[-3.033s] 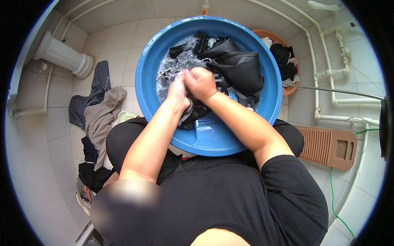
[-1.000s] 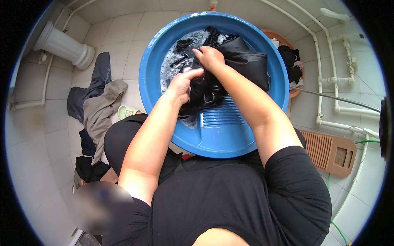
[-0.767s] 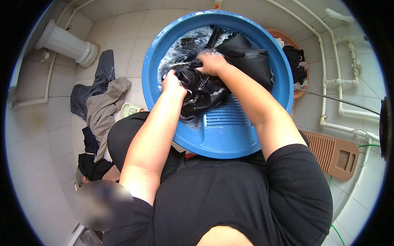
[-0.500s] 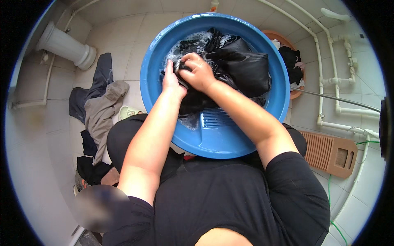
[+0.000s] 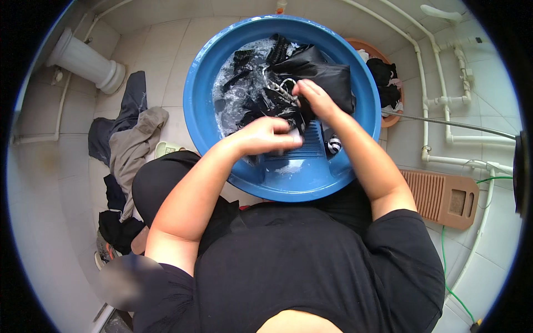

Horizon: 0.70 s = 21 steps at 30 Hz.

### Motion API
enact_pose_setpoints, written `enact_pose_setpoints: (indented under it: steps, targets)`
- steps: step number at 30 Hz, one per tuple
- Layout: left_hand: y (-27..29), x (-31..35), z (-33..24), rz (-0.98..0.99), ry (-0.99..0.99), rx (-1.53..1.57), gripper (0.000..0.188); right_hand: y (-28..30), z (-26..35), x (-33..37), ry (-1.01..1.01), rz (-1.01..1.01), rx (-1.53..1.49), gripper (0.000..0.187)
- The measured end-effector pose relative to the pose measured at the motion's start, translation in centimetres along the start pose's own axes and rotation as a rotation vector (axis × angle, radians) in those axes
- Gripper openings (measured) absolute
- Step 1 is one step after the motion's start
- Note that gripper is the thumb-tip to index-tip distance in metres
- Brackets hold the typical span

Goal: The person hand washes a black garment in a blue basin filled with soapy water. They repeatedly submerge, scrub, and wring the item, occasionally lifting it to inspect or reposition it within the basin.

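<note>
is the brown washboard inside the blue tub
No, the brown washboard lies outside the blue tub, off to its lower right in the picture.

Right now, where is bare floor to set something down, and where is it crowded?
Bare tile shows between the white pedestal and the blue tub. Crowded: the tub's middle, with black clothes, left hand and right hand; and far left, where grey cloth and beige cloth lie.

1 wet, sudsy black garment — crumpled, a pale cord looping across it — lies in the blue tub.
</note>
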<state>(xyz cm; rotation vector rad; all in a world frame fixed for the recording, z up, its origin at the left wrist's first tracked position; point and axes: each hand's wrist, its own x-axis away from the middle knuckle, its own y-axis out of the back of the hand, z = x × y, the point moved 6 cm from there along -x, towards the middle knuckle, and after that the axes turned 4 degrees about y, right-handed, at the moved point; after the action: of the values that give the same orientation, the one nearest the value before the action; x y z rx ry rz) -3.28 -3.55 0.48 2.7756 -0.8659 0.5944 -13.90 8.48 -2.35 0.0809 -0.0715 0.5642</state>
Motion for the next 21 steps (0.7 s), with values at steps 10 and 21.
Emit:
enact_pose_setpoints:
  steps: [10,21]
  targets:
    - [5.2,2.0,2.1,-0.408,0.469,-0.708,0.058,-0.4,1.8,2.5,0.059,-0.028,1.08,0.031]
    - [7.9,2.8,1.3,-0.69,-0.252,0.612,0.013,3.9,3.6,2.6,-0.205,-0.249,-0.295,0.007]
